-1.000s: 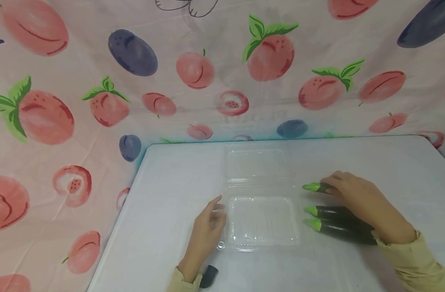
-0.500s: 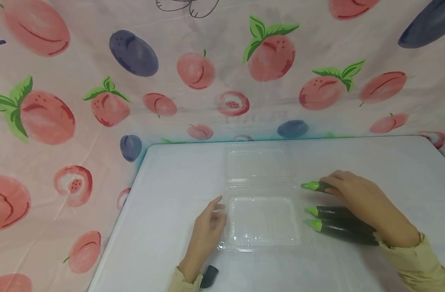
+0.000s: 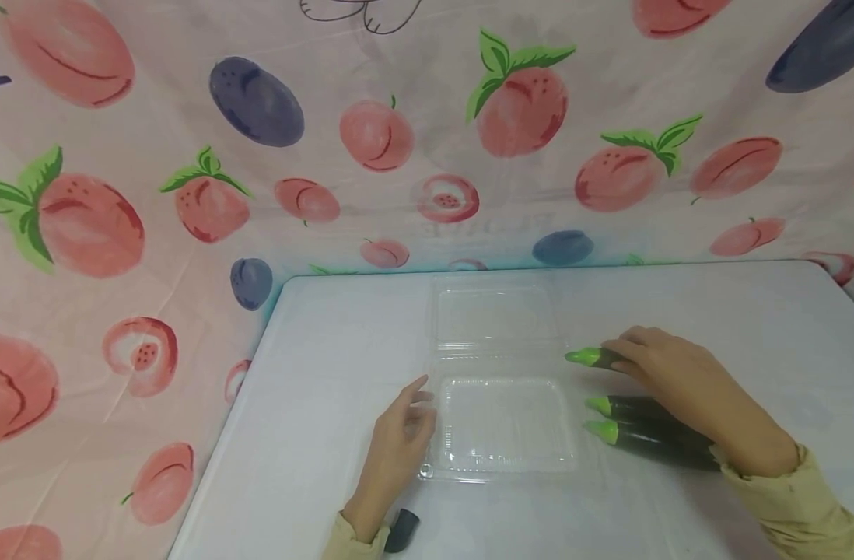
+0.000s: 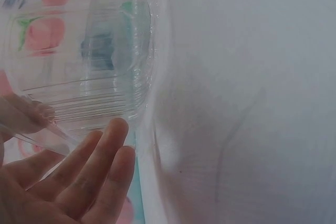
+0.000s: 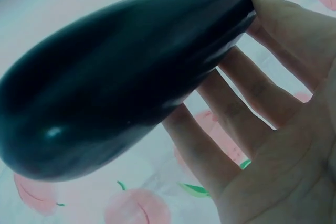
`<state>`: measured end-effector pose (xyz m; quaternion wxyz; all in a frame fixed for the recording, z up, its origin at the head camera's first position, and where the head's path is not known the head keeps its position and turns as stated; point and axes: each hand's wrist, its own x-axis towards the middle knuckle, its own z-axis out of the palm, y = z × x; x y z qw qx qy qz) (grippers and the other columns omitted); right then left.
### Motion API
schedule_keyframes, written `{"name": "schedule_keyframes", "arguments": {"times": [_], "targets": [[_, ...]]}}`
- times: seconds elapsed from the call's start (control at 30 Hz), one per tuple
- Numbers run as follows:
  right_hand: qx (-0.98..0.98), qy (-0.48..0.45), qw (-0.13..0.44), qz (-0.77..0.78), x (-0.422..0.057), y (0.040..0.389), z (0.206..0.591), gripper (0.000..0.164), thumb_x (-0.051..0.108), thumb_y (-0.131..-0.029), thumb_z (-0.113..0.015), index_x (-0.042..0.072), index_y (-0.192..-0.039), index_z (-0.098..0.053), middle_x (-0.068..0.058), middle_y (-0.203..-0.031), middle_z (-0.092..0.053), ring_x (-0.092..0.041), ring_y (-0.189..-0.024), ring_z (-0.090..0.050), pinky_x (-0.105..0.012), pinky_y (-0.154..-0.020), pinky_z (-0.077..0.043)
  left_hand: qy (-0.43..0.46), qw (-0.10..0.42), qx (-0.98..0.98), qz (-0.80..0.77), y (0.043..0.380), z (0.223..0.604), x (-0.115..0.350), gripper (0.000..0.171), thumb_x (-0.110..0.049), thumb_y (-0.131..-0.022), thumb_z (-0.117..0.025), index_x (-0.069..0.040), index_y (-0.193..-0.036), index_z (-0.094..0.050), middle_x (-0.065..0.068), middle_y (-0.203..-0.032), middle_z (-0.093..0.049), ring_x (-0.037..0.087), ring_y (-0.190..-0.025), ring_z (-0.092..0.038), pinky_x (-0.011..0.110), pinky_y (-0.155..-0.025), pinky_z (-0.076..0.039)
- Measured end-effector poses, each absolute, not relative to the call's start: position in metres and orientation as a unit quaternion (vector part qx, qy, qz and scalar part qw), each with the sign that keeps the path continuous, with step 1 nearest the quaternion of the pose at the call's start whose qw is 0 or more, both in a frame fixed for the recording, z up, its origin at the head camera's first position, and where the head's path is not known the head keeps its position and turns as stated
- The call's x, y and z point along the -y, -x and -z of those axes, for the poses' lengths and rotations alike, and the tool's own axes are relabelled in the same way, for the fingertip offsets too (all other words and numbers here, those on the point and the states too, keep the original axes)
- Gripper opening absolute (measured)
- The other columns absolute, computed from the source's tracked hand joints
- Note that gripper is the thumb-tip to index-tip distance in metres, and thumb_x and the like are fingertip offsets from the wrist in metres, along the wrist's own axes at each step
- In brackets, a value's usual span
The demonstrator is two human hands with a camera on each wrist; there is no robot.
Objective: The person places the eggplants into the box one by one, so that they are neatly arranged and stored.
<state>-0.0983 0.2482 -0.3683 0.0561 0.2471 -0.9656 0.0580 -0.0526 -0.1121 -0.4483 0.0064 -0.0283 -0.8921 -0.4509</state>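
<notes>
A clear plastic clamshell container (image 3: 507, 424) lies unfolded on the white table, its lid (image 3: 497, 315) flat toward the back. At the near half's left edge is my left hand (image 3: 397, 447); the left wrist view shows its thumb and fingers pinching the plastic rim (image 4: 52, 132), the other fingers extended behind. To the right, my right hand (image 3: 668, 377) grips a dark eggplant (image 3: 586, 356) by its green-tipped end, thumb on one side and fingers on the other. Its glossy body (image 5: 121, 72) fills much of the right wrist view. Two more eggplants (image 3: 640, 407) (image 3: 661, 445) lie side by side below that hand.
The white table (image 3: 329, 350) reaches back to a fruit-printed cloth (image 3: 413, 70) hanging behind and along the left. A small dark object (image 3: 402, 531) sits beside the left sleeve (image 3: 353, 539).
My right hand has shifted slightly left with the eggplant, bringing its green tip nearer the container. The left hand and the container have stayed in place.
</notes>
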Motion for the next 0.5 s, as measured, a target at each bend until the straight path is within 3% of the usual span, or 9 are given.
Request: {"name": "schedule_keyframes", "arguments": {"times": [0.5], "targets": [[0.950, -0.290, 0.096, -0.065, -0.237, 0.100, 0.369, 0.031, 0.010, -0.081, -0.080, 0.005, -0.111, -0.073, -0.009, -0.098, -0.069, -0.026, -0.087, -0.067, -0.046, -0.073, -0.059, 0.043, 0.018, 0.890, 0.453, 0.052, 0.449, 0.113, 0.048, -0.018, -0.099, -0.058, -0.014, -0.145, -0.048, 0.003, -0.126, -0.066, 0.019, -0.107, -0.068, 0.039, -0.093, -0.057]]}}
